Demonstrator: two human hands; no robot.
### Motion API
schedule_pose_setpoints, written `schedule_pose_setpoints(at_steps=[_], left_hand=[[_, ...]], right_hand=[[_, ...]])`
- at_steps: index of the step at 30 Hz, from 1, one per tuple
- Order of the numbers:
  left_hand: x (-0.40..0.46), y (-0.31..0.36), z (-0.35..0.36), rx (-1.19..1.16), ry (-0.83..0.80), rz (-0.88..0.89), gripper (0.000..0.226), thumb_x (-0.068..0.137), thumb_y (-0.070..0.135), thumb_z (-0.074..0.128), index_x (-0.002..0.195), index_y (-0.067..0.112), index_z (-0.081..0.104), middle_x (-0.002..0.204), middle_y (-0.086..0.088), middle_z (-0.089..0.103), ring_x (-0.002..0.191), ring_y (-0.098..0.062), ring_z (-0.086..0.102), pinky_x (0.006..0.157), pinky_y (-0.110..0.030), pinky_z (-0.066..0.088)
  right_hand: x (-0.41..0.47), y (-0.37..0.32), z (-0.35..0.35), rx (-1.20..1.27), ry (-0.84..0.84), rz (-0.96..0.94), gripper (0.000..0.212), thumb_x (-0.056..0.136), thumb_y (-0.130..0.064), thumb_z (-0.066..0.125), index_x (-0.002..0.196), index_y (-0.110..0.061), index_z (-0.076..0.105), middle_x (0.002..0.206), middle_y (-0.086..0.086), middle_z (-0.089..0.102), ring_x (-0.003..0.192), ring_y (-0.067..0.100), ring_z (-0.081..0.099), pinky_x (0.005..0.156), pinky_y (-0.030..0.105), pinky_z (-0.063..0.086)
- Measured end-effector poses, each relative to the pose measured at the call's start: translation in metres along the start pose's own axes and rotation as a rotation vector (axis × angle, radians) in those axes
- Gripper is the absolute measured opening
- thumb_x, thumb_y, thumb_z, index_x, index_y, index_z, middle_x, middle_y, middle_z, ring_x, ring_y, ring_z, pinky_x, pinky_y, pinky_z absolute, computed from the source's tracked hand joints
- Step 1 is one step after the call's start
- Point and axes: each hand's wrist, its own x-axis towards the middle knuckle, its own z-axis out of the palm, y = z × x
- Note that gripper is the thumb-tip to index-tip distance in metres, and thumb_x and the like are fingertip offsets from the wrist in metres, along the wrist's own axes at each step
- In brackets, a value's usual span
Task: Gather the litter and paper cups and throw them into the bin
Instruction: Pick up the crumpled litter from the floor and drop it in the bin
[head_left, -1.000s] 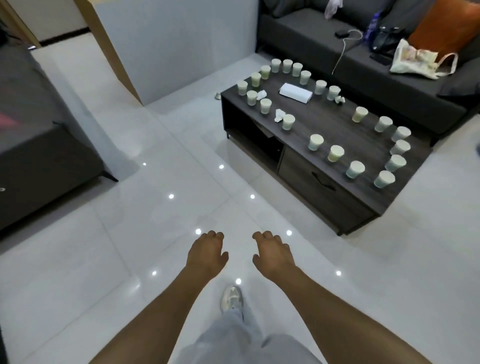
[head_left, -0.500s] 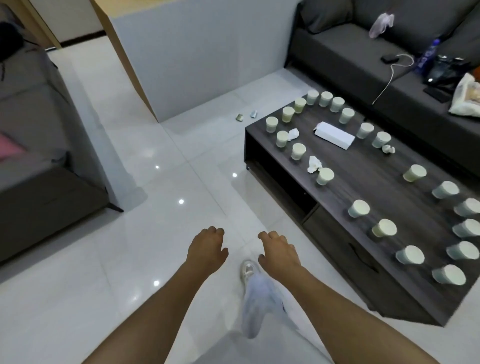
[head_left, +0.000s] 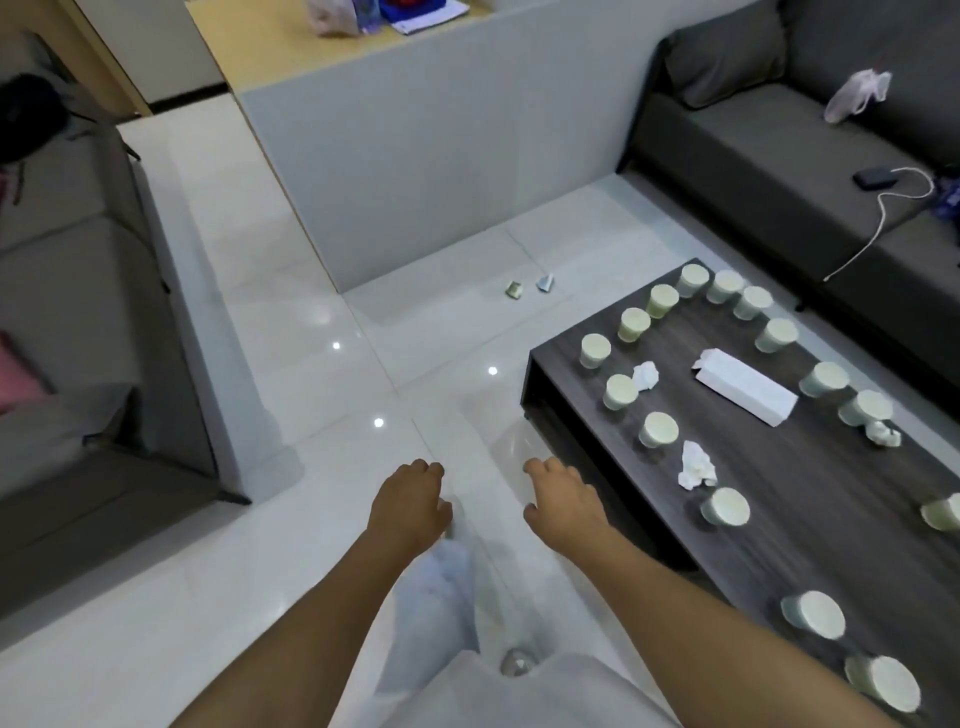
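Observation:
Several pale green paper cups, such as one (head_left: 658, 430) near the front edge, stand upside down on the dark wooden coffee table (head_left: 810, 499) at right. Crumpled tissues (head_left: 696, 466) (head_left: 645, 375) and a small wad (head_left: 883, 434) lie among them, with a white box (head_left: 744, 386) farther back. Two bits of litter (head_left: 514, 290) (head_left: 545, 282) lie on the floor beyond the table. My left hand (head_left: 408, 506) and right hand (head_left: 563, 501) hang over the floor left of the table, fingers curled, holding nothing. No bin is in view.
A grey sofa (head_left: 779, 156) with a phone, cable and a plastic bag runs behind the table. Another grey seat (head_left: 93, 338) stands at left. A grey partition wall (head_left: 415, 156) closes the far side. White glossy floor tiles lie between them. My legs show below.
I have walked forward and closer to the table's left end, so the table and cups look larger and sit further right. Both hands stay held out in front, empty.

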Motion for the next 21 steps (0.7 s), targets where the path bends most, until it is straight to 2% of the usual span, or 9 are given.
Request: schedule_pose_setpoints(at_steps=[12,21], left_hand=[[0.247,-0.091,-0.149,0.077,-0.037,0.092,0.043,0.093,0.032,0.050,0.131,0.012,0.046,0.123,-0.004,0.052,0.114,-0.022,0.047,0.086,-0.031,0.044],[0.427,-0.078,-0.203,0.102,-0.139,0.172,0.046,0.092,0.032,0.052,0.133,0.014,0.044,0.129,-0.004,0.048,0.118,-0.022,0.046,0.088,-0.032,0.045]], right_hand=[[0.239,-0.089,-0.112,0.138,0.015,0.060,0.046,0.092,-0.015,0.049,0.137,-0.016,0.038,0.130,0.005,0.045,0.117,0.025,0.045,0.090,0.038,0.044],[0.381,-0.056,-0.183,0.204,0.005,0.187,0.040,0.091,-0.013,0.049,0.130,-0.017,0.042,0.127,0.006,0.046,0.113,0.026,0.046,0.088,0.037,0.041]])
